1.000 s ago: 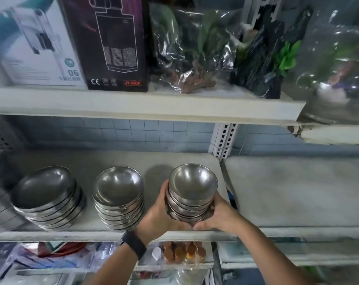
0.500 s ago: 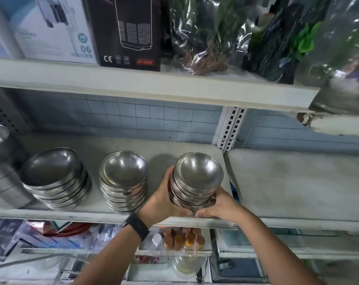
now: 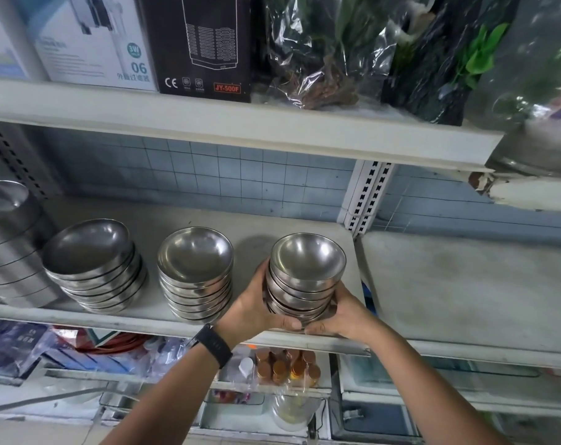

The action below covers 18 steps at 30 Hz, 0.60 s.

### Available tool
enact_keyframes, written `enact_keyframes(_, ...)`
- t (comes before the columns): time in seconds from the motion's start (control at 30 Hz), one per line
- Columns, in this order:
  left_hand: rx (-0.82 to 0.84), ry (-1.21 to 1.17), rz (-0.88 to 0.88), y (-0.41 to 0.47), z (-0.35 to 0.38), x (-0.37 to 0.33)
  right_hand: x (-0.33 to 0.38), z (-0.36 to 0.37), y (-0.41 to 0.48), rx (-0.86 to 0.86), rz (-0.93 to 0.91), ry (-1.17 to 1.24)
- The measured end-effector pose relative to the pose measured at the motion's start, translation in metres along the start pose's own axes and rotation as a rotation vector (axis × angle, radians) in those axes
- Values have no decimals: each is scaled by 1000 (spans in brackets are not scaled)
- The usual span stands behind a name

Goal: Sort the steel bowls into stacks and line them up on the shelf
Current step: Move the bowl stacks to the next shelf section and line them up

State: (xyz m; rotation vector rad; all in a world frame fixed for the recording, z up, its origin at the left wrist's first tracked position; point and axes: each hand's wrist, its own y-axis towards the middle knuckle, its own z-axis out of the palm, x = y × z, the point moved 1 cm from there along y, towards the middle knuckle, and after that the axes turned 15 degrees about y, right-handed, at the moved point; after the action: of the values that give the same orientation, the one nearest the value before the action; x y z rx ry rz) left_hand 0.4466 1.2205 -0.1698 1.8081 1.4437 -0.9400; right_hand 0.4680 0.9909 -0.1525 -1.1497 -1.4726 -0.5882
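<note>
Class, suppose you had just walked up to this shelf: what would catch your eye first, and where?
First, the held stack of steel bowls, gripped between the left hand and right hand at the front of the shelf. To its left stand a second stack and a wider stack; a black box sits above.

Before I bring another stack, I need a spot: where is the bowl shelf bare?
Widest free: the shelf bay right of the slotted upright. Also a strip behind the middle stack, along the tiled wall. Crowded: the left end, where the left stack sits close to the tall stack.
</note>
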Motion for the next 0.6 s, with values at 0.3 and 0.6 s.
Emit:
enact_keyframes(0.3, 4, -22, -17, 2, 1, -1, -5, -1, 2, -2, -65, 58)
enact_keyframes(0.6, 21, -33, -69, 0, 4, 1, -14, -1, 5, 39, -27, 109)
